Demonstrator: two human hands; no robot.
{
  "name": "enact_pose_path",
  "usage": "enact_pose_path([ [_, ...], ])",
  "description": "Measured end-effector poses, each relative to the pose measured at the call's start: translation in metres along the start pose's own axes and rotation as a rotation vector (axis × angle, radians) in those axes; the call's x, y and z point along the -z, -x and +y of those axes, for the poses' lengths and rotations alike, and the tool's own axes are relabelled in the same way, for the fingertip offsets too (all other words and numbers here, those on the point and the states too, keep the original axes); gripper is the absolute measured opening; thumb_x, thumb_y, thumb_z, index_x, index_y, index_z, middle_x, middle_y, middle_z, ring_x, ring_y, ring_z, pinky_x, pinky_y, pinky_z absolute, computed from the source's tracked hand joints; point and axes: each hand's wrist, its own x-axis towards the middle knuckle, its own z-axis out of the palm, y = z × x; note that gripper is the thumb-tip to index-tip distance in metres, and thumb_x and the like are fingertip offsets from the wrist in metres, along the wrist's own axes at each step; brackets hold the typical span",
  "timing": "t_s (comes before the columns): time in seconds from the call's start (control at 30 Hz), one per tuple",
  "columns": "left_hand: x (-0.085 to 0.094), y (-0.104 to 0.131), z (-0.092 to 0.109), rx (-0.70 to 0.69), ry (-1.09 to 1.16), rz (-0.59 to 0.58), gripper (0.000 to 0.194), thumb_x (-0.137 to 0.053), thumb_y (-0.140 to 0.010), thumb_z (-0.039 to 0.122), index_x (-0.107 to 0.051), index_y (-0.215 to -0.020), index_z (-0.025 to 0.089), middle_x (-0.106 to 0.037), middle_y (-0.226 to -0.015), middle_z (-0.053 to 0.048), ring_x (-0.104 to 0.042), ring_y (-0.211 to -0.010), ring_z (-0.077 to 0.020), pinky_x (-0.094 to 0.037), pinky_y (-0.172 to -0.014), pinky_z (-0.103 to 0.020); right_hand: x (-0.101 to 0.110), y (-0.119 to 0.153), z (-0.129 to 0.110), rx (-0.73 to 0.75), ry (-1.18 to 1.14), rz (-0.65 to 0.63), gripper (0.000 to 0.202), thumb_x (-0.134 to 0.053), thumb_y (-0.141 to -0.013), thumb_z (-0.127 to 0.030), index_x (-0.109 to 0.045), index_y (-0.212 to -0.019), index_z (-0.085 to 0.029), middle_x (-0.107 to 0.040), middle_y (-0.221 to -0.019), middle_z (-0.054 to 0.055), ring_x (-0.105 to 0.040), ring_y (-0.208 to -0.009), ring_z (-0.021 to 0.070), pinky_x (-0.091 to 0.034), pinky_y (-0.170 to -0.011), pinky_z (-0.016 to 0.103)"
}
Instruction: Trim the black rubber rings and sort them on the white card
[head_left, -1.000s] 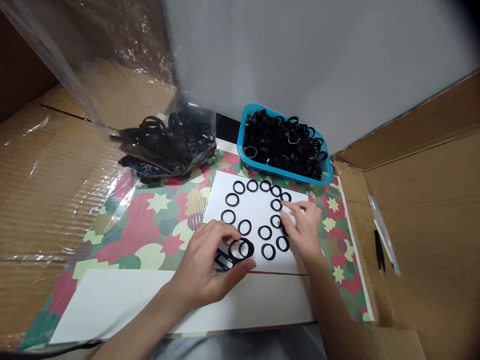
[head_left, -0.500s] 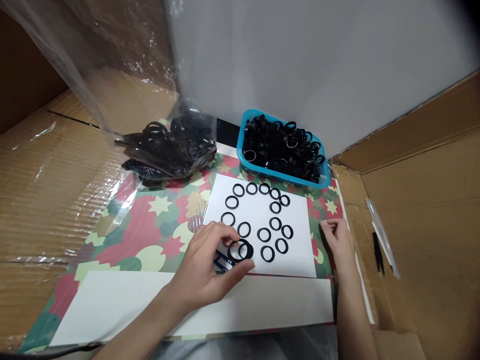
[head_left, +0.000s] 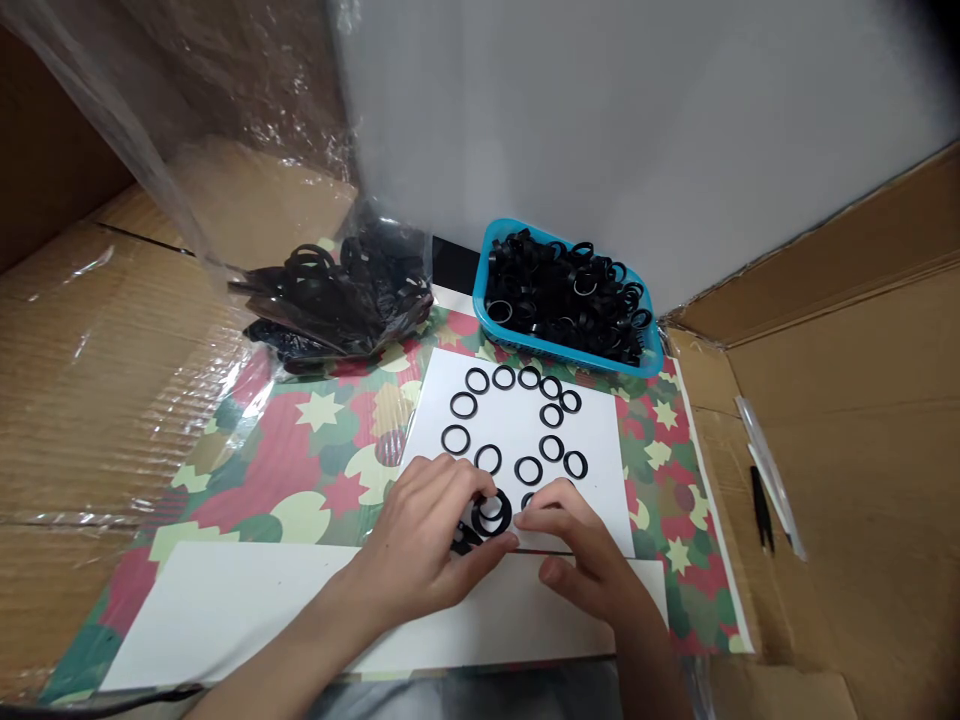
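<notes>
My left hand (head_left: 435, 535) is closed round a black ring (head_left: 493, 513), held between thumb and fingers over the lower part of a white paper sheet (head_left: 600, 520). A dark object shows below its palm, too covered to name. Just right of the held ring, my right hand (head_left: 581, 555) has its index finger and thumb apart, with nothing seen between them. Its fingertips are close to the ring; whether they touch it I cannot tell. Several black rings (head_left: 528, 471) lie flat on the sheet in a loose curve, some partly behind my right hand.
A blue basket (head_left: 570, 352) full of black rings stands behind the sheet. To its left is a clear plastic bag (head_left: 337, 310) of black pieces. Black tweezers (head_left: 760, 510) lie on the cardboard at right. A white strip (head_left: 247, 610) runs along the front.
My right hand has come in from the right edge of the table to beside the held ring. My left hand has shifted slightly right with the ring.
</notes>
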Motion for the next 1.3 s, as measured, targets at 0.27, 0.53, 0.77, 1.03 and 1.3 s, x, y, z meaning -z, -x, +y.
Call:
enact_pose_path([
  [0.27,-0.003,-0.002,0.0,-0.026,-0.013,-0.079,0.019,-0.057,-0.085,0.034,-0.044,-0.089,0.02,-0.053,-0.074,0.001,-0.047,-0.068,-0.0163,-0.029,-0.062,-0.029,-0.008,-0.009,-0.006,0.024,0.015,0.055,0.025,-0.036,-0.094,-0.039,-0.055,-0.104,-0.025,-0.053,-0.085,0.004,-0.051,-0.079,0.016,-0.043,-0.065,0.03],
  [0.53,-0.003,-0.002,0.002,-0.018,-0.015,-0.072,0.036,-0.06,-0.081,0.046,-0.045,-0.099,0.019,-0.055,-0.085,-0.001,-0.05,-0.072,-0.0175,-0.034,-0.065,-0.031,-0.005,-0.007,0.0,-0.01,0.104,0.16,0.019,-0.039,-0.091,-0.023,-0.058,-0.087,-0.021,-0.059,-0.076,0.003,-0.053,-0.073,0.0163,-0.042,-0.065,0.031],
  [0.77,0.004,-0.004,0.002,0.002,0.033,0.01,0.023,-0.05,-0.088,0.033,-0.046,-0.106,0.02,-0.055,-0.089,-0.003,-0.051,-0.078,-0.0172,-0.037,-0.067,-0.031,0.042,0.0,0.054,-0.388,0.424,0.471,0.025,-0.041,-0.092,-0.032,-0.055,-0.075,-0.021,-0.056,-0.074,0.003,-0.052,-0.073,0.0171,-0.04,-0.068,0.031],
  [1.03,0.006,-0.002,0.002,-0.007,0.142,0.18,0.015,-0.054,-0.084,0.021,-0.05,-0.099,0.019,-0.054,-0.081,-0.001,-0.05,-0.073,-0.0145,-0.041,-0.065,-0.029,0.037,-0.008,0.072,-0.457,0.396,0.4,0.028,-0.037,-0.093,-0.037,-0.054,-0.077,-0.022,-0.052,-0.078,0.002,-0.051,-0.078,0.0171,-0.039,-0.074,0.03],
  [1.3,0.008,0.001,-0.002,0.017,0.302,0.403,0.019,-0.053,-0.081,0.011,-0.053,-0.097,0.02,-0.053,-0.075,-0.001,-0.049,-0.069,-0.0127,-0.044,-0.059,-0.026,0.037,-0.007,0.071,-0.475,0.414,0.375,0.028,-0.036,-0.093,-0.037,-0.055,-0.079,-0.022,-0.053,-0.08,0.003,-0.051,-0.081,0.0179,-0.039,-0.076,0.031],
])
